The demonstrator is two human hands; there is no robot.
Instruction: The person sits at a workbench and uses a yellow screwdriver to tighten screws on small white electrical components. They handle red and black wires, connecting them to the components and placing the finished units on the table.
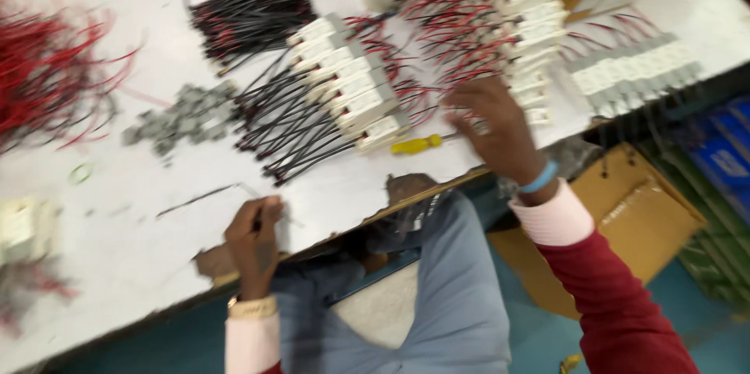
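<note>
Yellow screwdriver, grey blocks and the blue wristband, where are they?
yellow screwdriver (pixel 416 144), head view, on its handle.
grey blocks (pixel 187 116), head view, middle of the pile.
blue wristband (pixel 541 179), head view, on the band.

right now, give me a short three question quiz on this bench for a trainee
1. True or false: the yellow-handled screwdriver lies on the white table between the two hands.
2. Which hand reaches into the row of white modules with red wires: A left, B right?
3. What does the left hand pinch?

Key:
1. True.
2. B, the right hand.
3. A thin black wire, it seems; motion blur hides the grip.
</note>
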